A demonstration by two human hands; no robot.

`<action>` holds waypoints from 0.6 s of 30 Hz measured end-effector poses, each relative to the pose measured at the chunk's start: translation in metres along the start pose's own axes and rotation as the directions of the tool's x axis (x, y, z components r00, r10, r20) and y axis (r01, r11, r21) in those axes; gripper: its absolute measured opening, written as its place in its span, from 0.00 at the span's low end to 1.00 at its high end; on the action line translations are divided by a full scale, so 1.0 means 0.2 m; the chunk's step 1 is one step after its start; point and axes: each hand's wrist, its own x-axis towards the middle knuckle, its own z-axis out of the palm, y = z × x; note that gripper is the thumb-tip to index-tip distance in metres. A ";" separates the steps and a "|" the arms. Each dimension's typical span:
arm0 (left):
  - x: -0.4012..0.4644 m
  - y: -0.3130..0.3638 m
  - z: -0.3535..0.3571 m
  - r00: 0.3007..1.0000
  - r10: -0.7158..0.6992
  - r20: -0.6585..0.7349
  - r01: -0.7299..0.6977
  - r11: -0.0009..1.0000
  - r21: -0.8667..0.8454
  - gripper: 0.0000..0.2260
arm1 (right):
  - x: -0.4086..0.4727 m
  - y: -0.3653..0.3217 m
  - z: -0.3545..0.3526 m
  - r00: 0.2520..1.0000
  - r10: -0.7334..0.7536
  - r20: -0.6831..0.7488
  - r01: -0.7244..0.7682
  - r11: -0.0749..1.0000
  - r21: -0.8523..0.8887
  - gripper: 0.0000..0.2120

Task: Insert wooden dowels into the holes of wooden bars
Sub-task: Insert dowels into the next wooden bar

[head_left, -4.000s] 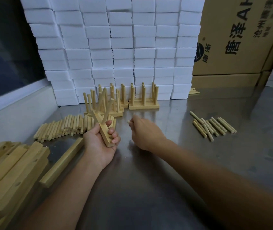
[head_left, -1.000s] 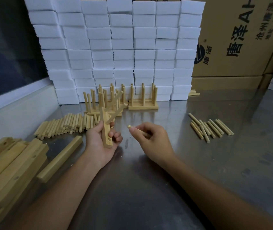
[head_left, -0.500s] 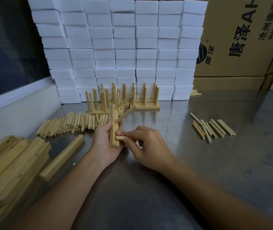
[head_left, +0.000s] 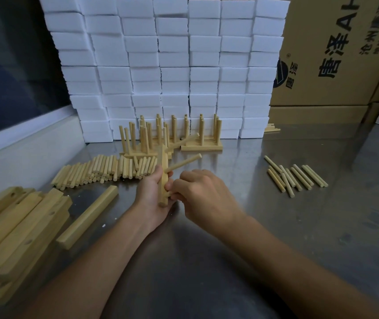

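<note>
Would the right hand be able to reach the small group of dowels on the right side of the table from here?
Probably yes: bare table lies between the right hand and those dowels, but its fingers are pinching a dowel at the bar, so it must let go first.

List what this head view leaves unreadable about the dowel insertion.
- Dowel in the right hand: mostly covered by fingers; its depth in the bar is unclear.
- Bar's lowest hole: hidden by both hands.
- Bar pile: cut off by left edge.
- Carton print: cropped.

We see a steel desk (head_left: 230, 261). On it, left of the stacked white blocks (head_left: 165, 65), lie bare bars (head_left: 18, 226); before the blocks, loose dowels (head_left: 105, 169) and finished racks (head_left: 201, 143); rightward, more dowels (head_left: 295, 177).
</note>
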 end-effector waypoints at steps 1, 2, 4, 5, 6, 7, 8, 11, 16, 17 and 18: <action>0.00 0.00 0.00 1.000 0.007 -0.002 -0.007 1.000 0.005 0.17 | 0.00 0.00 0.00 1.000 -0.004 -0.006 0.004 1.000 0.000 0.05; 0.00 0.00 0.01 1.000 0.015 -0.004 -0.015 1.000 0.012 0.17 | 0.00 -0.01 -0.01 1.000 -0.005 -0.018 0.005 1.000 0.000 0.06; -0.01 0.00 0.02 1.000 0.027 -0.016 -0.026 0.999 0.029 0.17 | -0.01 -0.02 -0.02 1.000 -0.004 -0.024 0.004 1.000 -0.015 0.08; -0.01 0.00 0.02 0.999 0.031 -0.020 -0.030 0.999 0.041 0.17 | -0.02 -0.02 -0.02 1.000 0.004 -0.010 -0.004 1.000 -0.016 0.07; -0.01 0.00 0.02 0.999 0.034 -0.020 -0.033 0.998 0.054 0.17 | -0.02 -0.02 -0.02 1.000 0.017 0.006 -0.016 1.000 -0.016 0.07; -0.01 -0.01 0.02 0.999 0.036 -0.019 -0.035 0.997 0.070 0.17 | -0.03 -0.02 -0.02 0.999 0.034 0.025 -0.034 0.999 -0.014 0.08; -0.01 -0.01 0.02 0.999 0.038 -0.016 -0.037 0.996 0.087 0.17 | -0.03 -0.03 -0.02 0.997 0.060 0.041 -0.059 0.998 -0.002 0.10; 0.00 -0.03 0.03 0.998 0.070 0.000 -0.069 0.989 0.133 0.17 | -0.02 -0.02 -0.01 0.984 0.162 0.068 -0.166 0.984 0.064 0.15; 0.00 -0.04 0.03 0.991 0.136 -0.010 -0.133 0.976 0.172 0.16 | -0.03 0.00 0.02 0.945 0.292 0.146 -0.318 0.925 0.210 0.12; 0.00 -0.04 0.03 0.991 0.132 -0.012 -0.128 0.977 0.169 0.16 | -0.03 0.00 0.02 0.948 0.285 0.142 -0.311 0.926 0.215 0.09; 0.00 -0.04 0.03 0.993 0.120 -0.016 -0.116 0.981 0.152 0.16 | -0.04 0.00 0.02 0.952 0.278 0.127 -0.301 0.927 0.225 0.07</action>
